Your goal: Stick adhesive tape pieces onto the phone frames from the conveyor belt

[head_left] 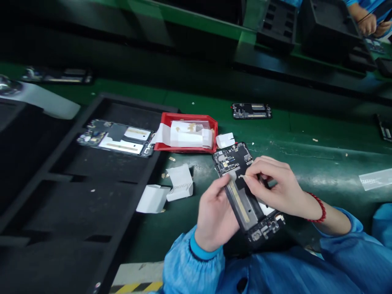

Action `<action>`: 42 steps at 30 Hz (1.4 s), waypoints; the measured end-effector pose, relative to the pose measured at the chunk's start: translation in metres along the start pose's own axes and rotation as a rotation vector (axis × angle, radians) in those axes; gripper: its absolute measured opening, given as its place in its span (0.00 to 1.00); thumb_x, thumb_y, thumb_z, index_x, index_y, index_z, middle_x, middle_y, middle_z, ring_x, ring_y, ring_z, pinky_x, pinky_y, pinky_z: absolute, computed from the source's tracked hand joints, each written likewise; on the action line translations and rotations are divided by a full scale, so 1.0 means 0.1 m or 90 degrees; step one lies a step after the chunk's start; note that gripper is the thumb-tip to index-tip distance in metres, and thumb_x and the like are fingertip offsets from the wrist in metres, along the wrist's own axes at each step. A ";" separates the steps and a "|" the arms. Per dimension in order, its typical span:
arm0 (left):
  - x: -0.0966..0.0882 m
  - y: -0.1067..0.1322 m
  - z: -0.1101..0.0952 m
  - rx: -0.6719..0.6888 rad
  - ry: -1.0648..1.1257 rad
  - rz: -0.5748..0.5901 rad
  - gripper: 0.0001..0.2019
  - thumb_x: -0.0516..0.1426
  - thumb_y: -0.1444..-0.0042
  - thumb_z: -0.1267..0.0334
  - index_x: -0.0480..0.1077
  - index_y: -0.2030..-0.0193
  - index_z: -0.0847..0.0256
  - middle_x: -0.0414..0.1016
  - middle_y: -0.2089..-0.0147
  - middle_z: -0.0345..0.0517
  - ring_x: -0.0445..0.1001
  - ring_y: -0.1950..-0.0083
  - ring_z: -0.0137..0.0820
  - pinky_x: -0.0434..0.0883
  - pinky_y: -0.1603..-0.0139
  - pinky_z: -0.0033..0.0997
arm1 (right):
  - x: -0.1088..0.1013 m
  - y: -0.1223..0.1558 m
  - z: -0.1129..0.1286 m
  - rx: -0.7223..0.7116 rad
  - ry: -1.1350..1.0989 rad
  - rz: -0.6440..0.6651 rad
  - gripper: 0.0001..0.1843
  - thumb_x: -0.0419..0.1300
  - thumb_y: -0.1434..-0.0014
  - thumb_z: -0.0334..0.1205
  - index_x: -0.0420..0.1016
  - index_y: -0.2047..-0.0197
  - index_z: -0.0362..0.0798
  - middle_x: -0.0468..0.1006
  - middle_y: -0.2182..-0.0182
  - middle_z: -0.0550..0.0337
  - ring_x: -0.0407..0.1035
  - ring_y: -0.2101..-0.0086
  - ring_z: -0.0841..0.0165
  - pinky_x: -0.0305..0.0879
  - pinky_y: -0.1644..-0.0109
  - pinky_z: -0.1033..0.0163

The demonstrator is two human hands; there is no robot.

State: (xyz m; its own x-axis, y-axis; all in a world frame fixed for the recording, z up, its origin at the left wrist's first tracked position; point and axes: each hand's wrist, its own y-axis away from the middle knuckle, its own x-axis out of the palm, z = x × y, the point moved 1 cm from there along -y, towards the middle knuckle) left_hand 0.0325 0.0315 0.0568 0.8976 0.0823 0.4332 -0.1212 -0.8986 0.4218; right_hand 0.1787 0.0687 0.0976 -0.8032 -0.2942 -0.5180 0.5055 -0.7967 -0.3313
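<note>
My left hand (217, 212) grips an opened phone body (245, 192) by its left side, thumb on the near edge, tilted above the green bench. Circuit parts show at the phone's top and bottom, with pale strips between. Over the phone's middle, my right hand (272, 185) pinches a small pale sticker piece (241, 176) between thumb and fingertips. Just beyond the phone lies a red bin (162, 126) holding white backing paper (191, 136) with tan stickers on it. A small white paper piece (226, 140) rests against the bin's right side.
A black foam tray (122, 179) at left carries another opened phone (118, 138). Crumpled white papers (167, 190) and tan scraps lie beside it. Another opened phone (251, 111) lies further back. Black trays (329, 28) and a co-worker's hands (369, 24) are at the upper right.
</note>
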 end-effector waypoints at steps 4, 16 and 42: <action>-0.05 0.10 0.03 0.110 -0.069 -0.056 0.25 0.48 0.36 0.42 0.80 0.63 0.57 0.82 0.65 0.53 0.80 0.47 0.53 0.80 0.52 0.56 | -0.05 -0.03 -0.01 0.012 -0.022 0.058 0.09 0.58 0.34 0.30 0.69 0.68 0.48 0.70 0.74 0.65 0.64 0.72 0.74 0.64 0.67 0.66; 0.17 0.25 0.02 0.202 -0.078 0.009 0.29 0.45 0.32 0.44 0.70 0.34 0.54 0.79 0.41 0.50 0.69 0.30 0.49 0.72 0.33 0.50 | -0.14 -0.16 0.12 0.012 -0.124 0.121 0.10 0.59 0.35 0.29 0.68 0.68 0.49 0.74 0.72 0.65 0.68 0.70 0.74 0.68 0.64 0.68; 0.08 0.24 -0.05 0.204 -0.016 0.050 0.23 0.55 0.31 0.50 0.67 0.31 0.44 0.67 0.28 0.36 0.59 0.24 0.44 0.57 0.23 0.45 | -0.07 -0.16 0.16 -0.058 -0.126 0.061 0.11 0.60 0.38 0.25 0.68 0.70 0.46 0.73 0.72 0.62 0.67 0.70 0.75 0.67 0.65 0.68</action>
State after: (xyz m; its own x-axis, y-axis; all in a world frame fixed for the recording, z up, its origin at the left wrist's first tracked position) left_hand 0.0342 0.0123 0.0744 0.9015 -0.0003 0.4329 -0.0551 -0.9919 0.1141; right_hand 0.1715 0.0752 0.1193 -0.7918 -0.4714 -0.3884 0.6015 -0.7120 -0.3622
